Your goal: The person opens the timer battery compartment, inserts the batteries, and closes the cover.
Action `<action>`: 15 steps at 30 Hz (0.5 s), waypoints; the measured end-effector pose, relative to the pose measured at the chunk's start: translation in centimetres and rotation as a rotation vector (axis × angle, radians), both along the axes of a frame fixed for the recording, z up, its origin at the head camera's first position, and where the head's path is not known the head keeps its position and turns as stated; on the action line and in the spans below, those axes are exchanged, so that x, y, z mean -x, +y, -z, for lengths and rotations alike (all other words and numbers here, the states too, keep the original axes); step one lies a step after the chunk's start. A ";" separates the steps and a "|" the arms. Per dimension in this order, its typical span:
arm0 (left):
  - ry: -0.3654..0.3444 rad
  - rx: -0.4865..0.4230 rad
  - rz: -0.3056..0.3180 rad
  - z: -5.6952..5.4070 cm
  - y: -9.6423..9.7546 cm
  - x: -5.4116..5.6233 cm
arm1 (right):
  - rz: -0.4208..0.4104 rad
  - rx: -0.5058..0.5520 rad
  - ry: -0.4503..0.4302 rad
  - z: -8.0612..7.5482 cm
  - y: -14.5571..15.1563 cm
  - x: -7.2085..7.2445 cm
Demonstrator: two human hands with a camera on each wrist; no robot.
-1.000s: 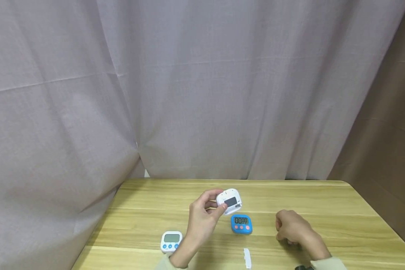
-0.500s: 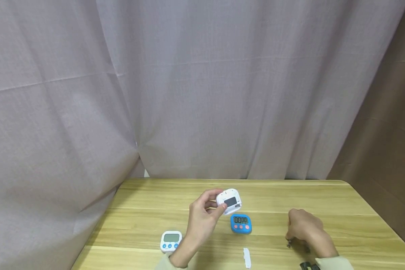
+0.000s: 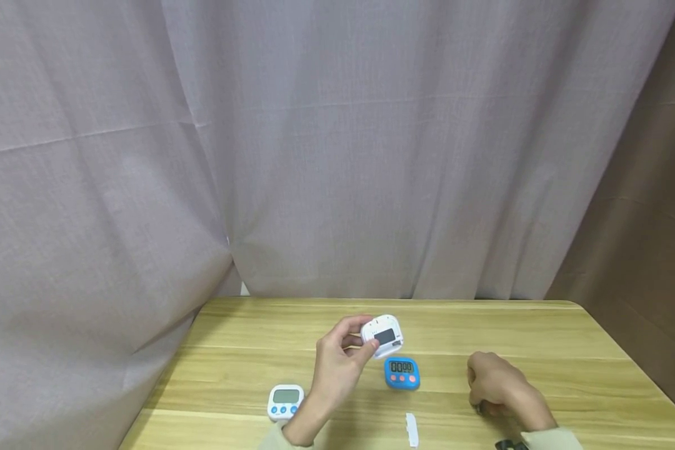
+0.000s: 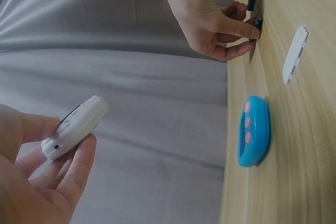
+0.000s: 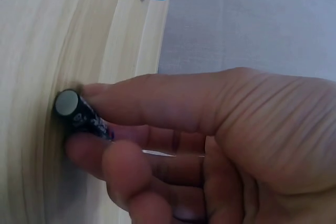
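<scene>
Furthest left on the table (image 3: 230, 350), we saw a white timer (image 3: 285, 401) with blue buttons, its blank screen turned up toward us. Next came the left hand (image 3: 337, 369), raised above the wood, its thumb and fingers curled round the edge of another timer (image 3: 384, 334), also white; we judged that this grip near the rim served to leave the back facing us, with most of its dark panel uncovered. Just below it in the head view sat a blue timer (image 3: 402, 374) with pink buttons, its screen reading zeros, and nearer the person lay a loose white strip (image 3: 412, 430), placed between the hands, perhaps for easy reach. Furthest right, the right hand (image 3: 497, 384) hung low, thumb and fingertip pinching a dark battery (image 5: 81, 113) by its sides, likely to leave its flat end free. We could not tell whether it touched the wood. Just beside it was a second battery (image 4: 252, 0), seemingly ungripped.
</scene>
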State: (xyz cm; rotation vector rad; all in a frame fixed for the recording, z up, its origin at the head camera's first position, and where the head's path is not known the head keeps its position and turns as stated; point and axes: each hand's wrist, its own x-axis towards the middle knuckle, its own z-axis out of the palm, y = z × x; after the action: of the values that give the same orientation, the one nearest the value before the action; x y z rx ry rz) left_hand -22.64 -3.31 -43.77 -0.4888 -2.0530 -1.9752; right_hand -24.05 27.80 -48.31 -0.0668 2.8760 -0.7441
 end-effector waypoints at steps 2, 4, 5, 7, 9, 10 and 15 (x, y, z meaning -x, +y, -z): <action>0.001 -0.003 0.001 0.0 0.0 0.0 | -0.006 -0.003 0.012 0.0 0.0 0.0; 0.002 -0.005 0.000 0.0 0.0 0.0 | -0.008 -0.007 0.025 0.0 -0.1 0.0; 0.002 -0.005 -0.001 0.0 0.0 0.0 | -0.007 -0.010 0.034 -0.1 -0.1 0.0; 0.003 -0.005 -0.002 0.0 0.0 0.0 | -0.012 0.001 0.045 -0.2 -0.2 0.0; 0.004 -0.001 -0.003 0.0 0.0 0.0 | -0.024 0.025 0.058 -0.4 -0.4 0.1; 0.004 0.000 -0.003 0.0 0.0 0.0 | -0.035 0.044 0.058 -0.5 -0.5 0.1; 0.005 -0.002 -0.002 0.0 0.0 0.0 | -0.108 0.149 0.072 -1.0 -0.8 0.3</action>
State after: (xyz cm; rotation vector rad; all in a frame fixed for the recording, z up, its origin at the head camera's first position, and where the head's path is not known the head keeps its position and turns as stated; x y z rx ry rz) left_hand -22.67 -3.34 -43.78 -0.4908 -2.0470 -1.9728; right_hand -24.34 26.96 -47.31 -0.2714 2.8515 -0.9518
